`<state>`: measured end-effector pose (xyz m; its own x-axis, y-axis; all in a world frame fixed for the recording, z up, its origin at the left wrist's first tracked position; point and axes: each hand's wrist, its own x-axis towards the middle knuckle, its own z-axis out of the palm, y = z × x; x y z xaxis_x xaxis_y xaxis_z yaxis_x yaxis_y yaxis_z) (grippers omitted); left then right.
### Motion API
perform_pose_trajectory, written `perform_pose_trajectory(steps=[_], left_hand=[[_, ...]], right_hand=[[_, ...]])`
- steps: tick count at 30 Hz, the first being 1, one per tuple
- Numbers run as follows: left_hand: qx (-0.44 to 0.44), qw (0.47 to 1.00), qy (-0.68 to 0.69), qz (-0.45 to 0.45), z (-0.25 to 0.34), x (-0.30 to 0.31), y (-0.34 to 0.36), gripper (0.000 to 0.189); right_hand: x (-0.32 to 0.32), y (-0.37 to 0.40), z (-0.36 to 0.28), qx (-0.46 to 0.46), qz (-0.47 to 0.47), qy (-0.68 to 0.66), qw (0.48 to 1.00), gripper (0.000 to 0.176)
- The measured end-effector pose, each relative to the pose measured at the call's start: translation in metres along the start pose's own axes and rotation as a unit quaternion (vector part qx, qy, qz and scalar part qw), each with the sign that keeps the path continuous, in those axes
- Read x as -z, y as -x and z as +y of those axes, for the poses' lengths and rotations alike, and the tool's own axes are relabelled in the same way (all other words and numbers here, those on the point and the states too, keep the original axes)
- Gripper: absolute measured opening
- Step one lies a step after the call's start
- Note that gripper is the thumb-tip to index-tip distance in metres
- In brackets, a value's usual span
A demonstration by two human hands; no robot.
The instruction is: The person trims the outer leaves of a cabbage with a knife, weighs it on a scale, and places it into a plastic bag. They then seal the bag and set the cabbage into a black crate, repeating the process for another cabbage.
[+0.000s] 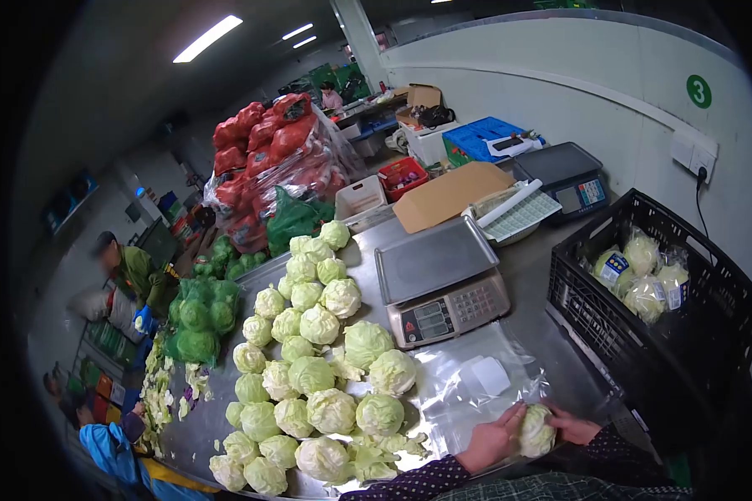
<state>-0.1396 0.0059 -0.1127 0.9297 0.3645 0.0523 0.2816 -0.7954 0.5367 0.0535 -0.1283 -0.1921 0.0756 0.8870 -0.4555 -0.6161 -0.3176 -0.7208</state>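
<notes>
A pale green cabbage [536, 432] is held between my two hands at the front edge of the metal table; whether plastic film covers it is hard to make out. My left hand [495, 436] grips it from the left, thumb and fingers pressed along its upper side. From the right, my right hand [571, 427] closes on it with bent fingers. Just beyond my hands lies a stack of clear plastic bags [447, 392], with a small white card or pad [486, 376] on top. To the left, many loose cabbages [332, 412] cover the table.
A scale [443, 275] stands behind the bags. On the right, a black crate [593, 330] holds several bagged cabbages [646, 298]. Trimmed leaves [376, 459] lie near the front edge. Two co-workers, one in a green jacket [146, 275], one in blue [109, 447], are across the table.
</notes>
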Motion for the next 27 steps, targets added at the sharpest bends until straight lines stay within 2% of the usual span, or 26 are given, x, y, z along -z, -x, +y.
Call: perform_pose_trajectory(steps=[1,2,3,4,6,7,8,10,11,12,14,15,16,17,18,20,21,22,23,24,26,27], left_hand=[[0.001,1.0,-0.001,0.004,0.0,-0.006,-0.003,0.068],[-0.038,0.998,0.021,0.041,-0.001,-0.018,-0.005,0.069],[-0.076,0.993,0.043,0.076,-0.001,-0.031,-0.006,0.07],[-0.075,0.993,0.044,0.079,0.001,-0.045,-0.008,0.07],[-0.208,0.974,0.046,0.082,0.01,-0.072,-0.011,0.073],[-0.221,0.972,0.043,0.065,0.017,-0.058,-0.009,0.075],[-0.219,0.972,0.046,0.066,0.022,-0.036,-0.009,0.075],[-0.123,0.991,-0.035,-0.032,0.017,0.013,-0.013,0.068],[-0.15,0.985,-0.086,-0.013,0.002,0.017,-0.012,0.055],[-0.148,0.985,-0.086,-0.016,-0.005,0.02,-0.01,0.055],[-0.343,0.932,-0.099,0.057,-0.011,0.019,-0.004,0.037],[-0.339,0.936,-0.092,0.033,-0.018,0.007,0.0,0.028],[-0.338,0.936,-0.089,0.037,-0.013,0.01,0.007,0.028],[-0.243,0.962,-0.105,-0.064,-0.008,0.02,0.018,0.029],[-0.144,0.968,-0.121,-0.165,-0.003,0.029,0.027,0.031],[-0.121,0.972,-0.104,-0.172,-0.007,0.023,0.042,0.03],[-0.152,0.97,-0.111,-0.152,-0.014,0.012,0.05,0.028],[-0.181,0.968,-0.112,-0.129,-0.02,-0.001,0.054,0.026],[-0.179,0.969,-0.109,-0.128,-0.029,-0.006,0.053,0.026],[-0.199,0.967,-0.12,-0.101,-0.04,-0.008,0.053,0.024],[-0.21,0.969,-0.111,-0.07,-0.044,-0.003,0.054,0.014],[-0.189,0.979,-0.066,-0.035,-0.034,0.017,0.05,0.013]], right_hand=[[-0.013,0.016,-0.017,-0.026,-0.013,0.078,0.997,0.07],[-0.027,0.028,-0.031,-0.054,-0.025,0.157,0.986,0.074],[-0.038,0.031,-0.033,-0.045,0.019,0.146,0.988,0.062],[-0.032,0.023,-0.022,-0.046,0.018,0.149,0.988,0.062],[-0.004,-0.013,0.023,0.112,0.134,0.199,0.964,0.045],[0.004,-0.033,0.037,0.115,0.218,0.211,0.946,0.036],[-0.004,-0.02,0.029,0.111,0.218,0.214,0.946,0.036],[-0.038,0.001,-0.02,-0.033,0.252,0.344,0.904,0.04],[-0.041,0.003,-0.029,0.008,0.274,0.398,0.875,0.038],[-0.028,-0.006,-0.023,0.113,0.315,0.504,0.797,0.038],[-0.037,-0.01,-0.032,0.245,0.407,0.603,0.642,0.036],[-0.046,-0.012,-0.044,0.242,0.405,0.606,0.64,0.036],[-0.053,-0.017,-0.056,0.355,0.385,0.641,0.561,0.032],[-0.055,-0.022,-0.06,0.462,0.357,0.661,0.472,0.027],[-0.043,-0.028,-0.051,0.462,0.358,0.661,0.471,0.027],[-0.015,-0.043,-0.022,0.288,0.301,0.63,0.655,0.014],[-0.019,-0.045,-0.02,0.287,0.302,0.629,0.656,0.014],[-0.022,-0.044,-0.023,0.243,0.307,0.66,0.641,0.012],[-0.023,-0.044,-0.028,0.2,0.312,0.688,0.624,0.01],[-0.023,-0.047,-0.031,0.197,0.31,0.689,0.625,0.01],[-0.019,-0.051,-0.039,0.304,0.236,0.599,0.703,0.013],[-0.038,-0.038,-0.06,0.332,0.215,0.589,0.704,0.014]])
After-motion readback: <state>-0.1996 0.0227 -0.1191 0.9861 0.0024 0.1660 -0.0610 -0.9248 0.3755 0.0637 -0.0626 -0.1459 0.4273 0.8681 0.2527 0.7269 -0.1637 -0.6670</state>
